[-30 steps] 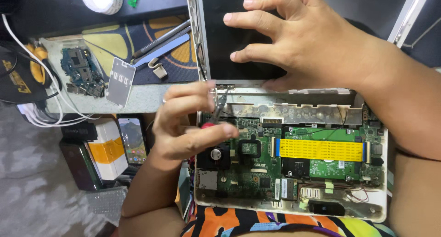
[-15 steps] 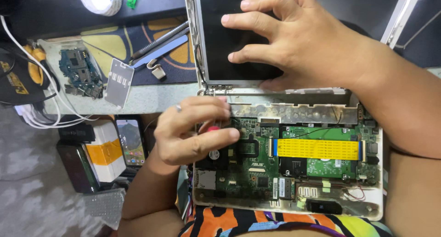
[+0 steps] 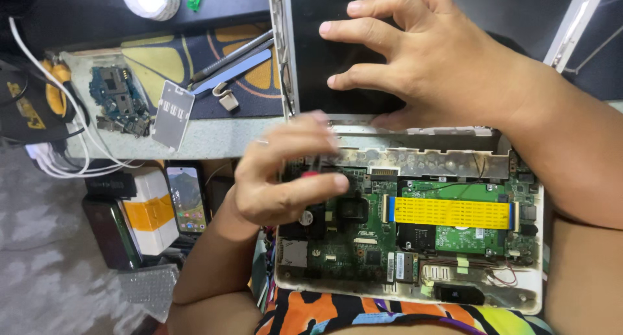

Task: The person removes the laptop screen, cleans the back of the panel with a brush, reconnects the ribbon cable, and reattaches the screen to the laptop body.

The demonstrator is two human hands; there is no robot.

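Bright even light, soft shadows; left hand motion-blurred, rest sharp.

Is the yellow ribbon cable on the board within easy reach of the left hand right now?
Probably yes: the left hand hovers over the green board, and the yellow ribbon cable lies uncovered beside it.

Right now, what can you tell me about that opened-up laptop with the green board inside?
The opened-up laptop lies flat on the person's lap, its cover off. A dirty white shell frames a green circuit board, a yellow ribbon and a grimy metal strip near the hinge. Its dark screen is folded back. The right hand presses on the screen; the left hand, blurred, holds something red-tipped over the board.
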